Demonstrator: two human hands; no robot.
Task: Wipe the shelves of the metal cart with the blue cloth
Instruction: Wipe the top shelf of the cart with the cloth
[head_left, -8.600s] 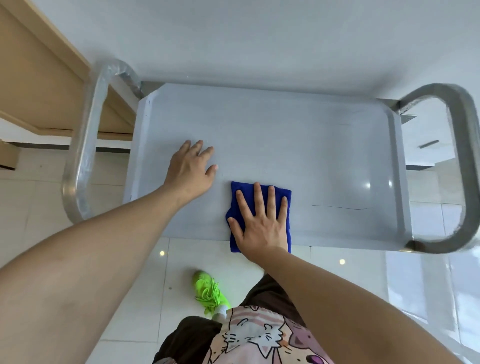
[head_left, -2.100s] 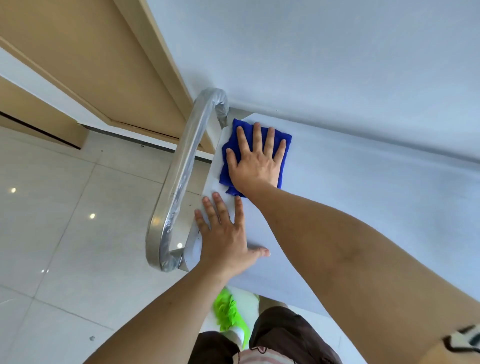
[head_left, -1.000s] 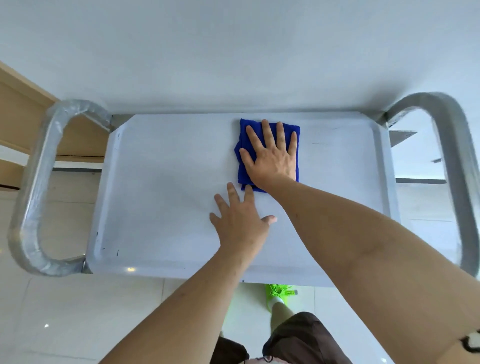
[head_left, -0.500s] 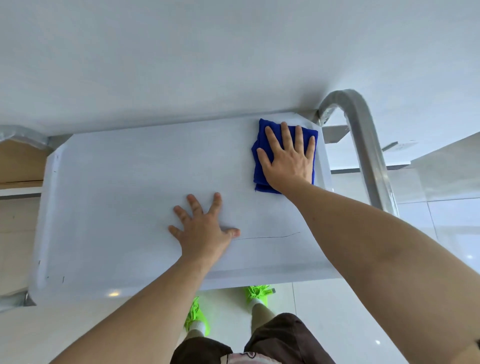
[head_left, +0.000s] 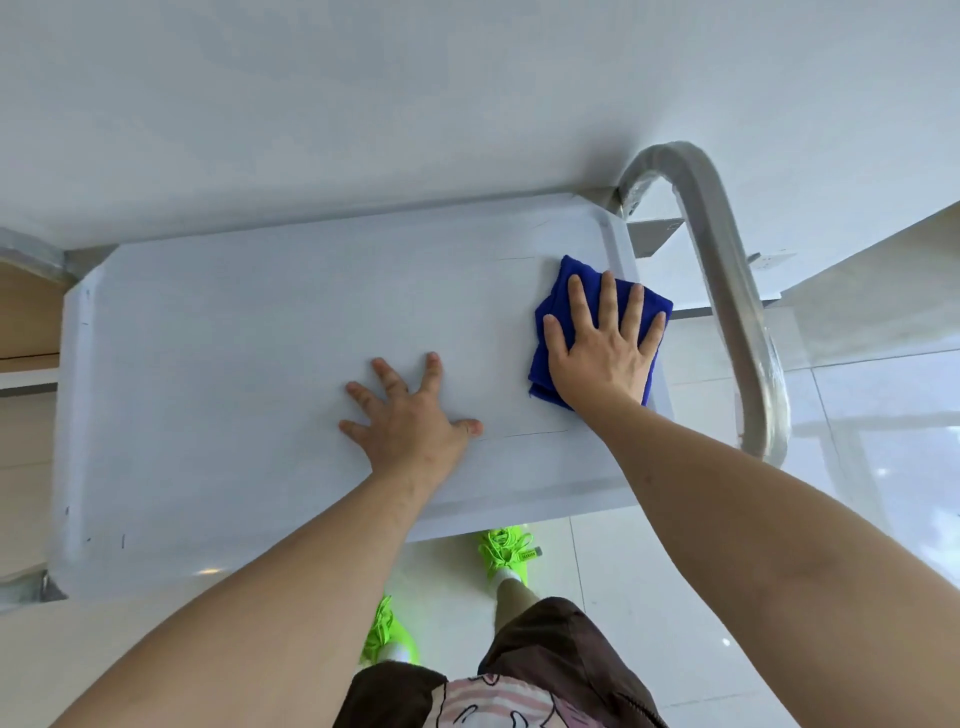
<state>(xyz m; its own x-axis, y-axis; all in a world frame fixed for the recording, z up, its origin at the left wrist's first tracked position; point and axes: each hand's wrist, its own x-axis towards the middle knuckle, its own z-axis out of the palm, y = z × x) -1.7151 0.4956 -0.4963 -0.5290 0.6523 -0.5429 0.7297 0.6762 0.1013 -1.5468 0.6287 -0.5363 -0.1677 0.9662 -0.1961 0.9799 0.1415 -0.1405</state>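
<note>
The metal cart's top shelf (head_left: 218, 374) is a pale grey tray with a raised rim, right in front of me. A folded blue cloth (head_left: 550, 312) lies at the shelf's right end, its right edge over the rim. My right hand (head_left: 602, 348) presses flat on the cloth with fingers spread. My left hand (head_left: 410, 421) rests flat on the bare shelf near the front middle, fingers apart, holding nothing. Lower shelves are hidden under the top one.
A curved metal handle (head_left: 727, 291) rises at the cart's right end. A white wall (head_left: 467, 104) runs right behind the cart. Wooden furniture (head_left: 26, 312) shows at the left edge. Glossy floor tiles (head_left: 883, 441) and my green shoes (head_left: 506, 551) lie below.
My right hand has slid the blue cloth from the shelf's back right corner toward me along the right rim. My left hand has stayed planted on the shelf.
</note>
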